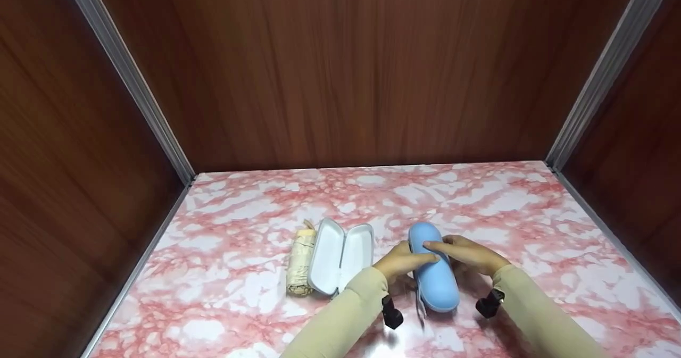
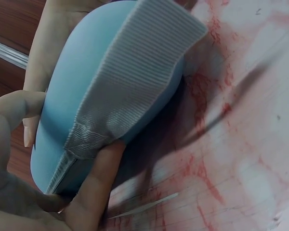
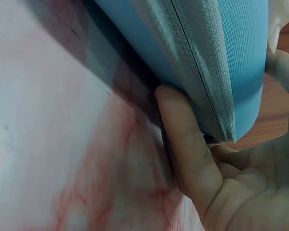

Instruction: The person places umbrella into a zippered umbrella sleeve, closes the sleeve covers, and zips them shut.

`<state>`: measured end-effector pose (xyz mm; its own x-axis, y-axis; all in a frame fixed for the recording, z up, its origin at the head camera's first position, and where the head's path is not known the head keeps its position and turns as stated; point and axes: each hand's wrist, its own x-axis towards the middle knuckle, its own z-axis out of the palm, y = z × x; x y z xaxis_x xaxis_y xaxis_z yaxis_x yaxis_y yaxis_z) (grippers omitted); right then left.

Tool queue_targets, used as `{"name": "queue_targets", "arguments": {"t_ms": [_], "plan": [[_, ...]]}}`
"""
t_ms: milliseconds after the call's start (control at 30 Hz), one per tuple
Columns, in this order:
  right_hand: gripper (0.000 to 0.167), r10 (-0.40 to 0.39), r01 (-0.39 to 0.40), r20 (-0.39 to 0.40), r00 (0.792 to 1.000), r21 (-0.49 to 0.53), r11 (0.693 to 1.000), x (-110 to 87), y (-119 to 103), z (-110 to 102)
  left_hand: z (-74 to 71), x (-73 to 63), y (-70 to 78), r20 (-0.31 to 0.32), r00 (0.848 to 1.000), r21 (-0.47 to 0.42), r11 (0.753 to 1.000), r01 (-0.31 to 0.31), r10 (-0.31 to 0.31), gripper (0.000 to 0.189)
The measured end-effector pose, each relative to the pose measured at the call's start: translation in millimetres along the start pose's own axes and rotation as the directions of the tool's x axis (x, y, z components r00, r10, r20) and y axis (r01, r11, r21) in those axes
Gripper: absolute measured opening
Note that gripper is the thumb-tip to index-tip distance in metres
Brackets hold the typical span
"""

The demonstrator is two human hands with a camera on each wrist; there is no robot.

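Note:
A blue zippered case (image 1: 435, 278), long and round-ended, lies on the table between both hands. My left hand (image 1: 401, 262) grips its left side, thumb on top. In the left wrist view a grey ribbed strap (image 2: 130, 72) hangs off the blue case, one finger against the strap's base. From the other side my right hand (image 1: 473, 254) holds the case, thumb over the lid and fingers low along the edge. A closed grey zipper (image 3: 200, 72) runs along that side in the right wrist view.
Left of the hands, a white hinged case (image 1: 357, 249), like a glasses case, lies open. Beside it is a rolled beige bundle (image 1: 301, 262) with a small loop, perhaps a folded umbrella. Brown wood-grain panels (image 1: 340, 71) enclose the red-and-white marbled table (image 1: 229, 241).

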<state>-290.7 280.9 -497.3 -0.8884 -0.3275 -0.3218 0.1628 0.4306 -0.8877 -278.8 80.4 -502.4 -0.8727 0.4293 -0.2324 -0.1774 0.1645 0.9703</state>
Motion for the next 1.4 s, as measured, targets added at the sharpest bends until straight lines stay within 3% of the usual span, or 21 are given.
{"name": "queue_targets", "arguments": {"t_ms": [500, 667, 967, 1100, 1167, 1267, 1333, 1400], "plan": [[0.084, 0.025, -0.027, -0.048, 0.999, -0.034, 0.999, -2.6, -2, 5, 0.8, -5.8, 0.8, 0.013, 1.0, -0.053, 0.999, 0.005, -0.004, 0.048], [0.079, 0.023, -0.024, -0.048, 0.999, -0.023, 0.999, -3.3, 0, 4, 0.1, -9.1, 3.4, 0.022, 0.999, 0.019, 0.999, -0.031, 0.03, 0.048], [0.079, 0.008, -0.009, -0.038, 0.999, -0.019, 1.0, -2.4, -1, 3, -5.8, -24.8, 11.9, 0.062, 0.996, 0.065, 0.995, -0.07, 0.066, 0.055], [0.083, 0.009, -0.009, -0.032, 0.999, -0.012, 1.0, -1.4, -1, 3, -9.4, -33.0, 15.9, 0.047, 0.993, 0.169, 0.979, -0.113, 0.107, 0.06], [0.083, 0.016, -0.016, -0.041, 0.999, -0.008, 1.0, -0.7, -1, 3, -11.0, -37.4, 16.8, 0.018, 0.989, 0.281, 0.949, -0.146, 0.147, 0.063], [0.083, 0.019, -0.019, -0.05, 0.999, -0.007, 1.0, -0.8, 0, 4, -12.0, -43.9, 17.7, 0.005, 0.974, 0.461, 0.864, -0.205, 0.228, 0.064], [0.081, 0.016, -0.017, -0.054, 0.998, -0.012, 1.0, -1.2, 1, 4, -11.7, -48.3, 18.3, 0.04, 0.956, 0.574, 0.777, -0.259, 0.289, 0.061], [0.079, 0.012, -0.012, -0.054, 0.998, -0.014, 1.0, -1.8, 1, 4, -9.9, -52.1, 18.9, 0.125, 0.921, 0.658, 0.664, -0.356, 0.37, 0.052]]}}
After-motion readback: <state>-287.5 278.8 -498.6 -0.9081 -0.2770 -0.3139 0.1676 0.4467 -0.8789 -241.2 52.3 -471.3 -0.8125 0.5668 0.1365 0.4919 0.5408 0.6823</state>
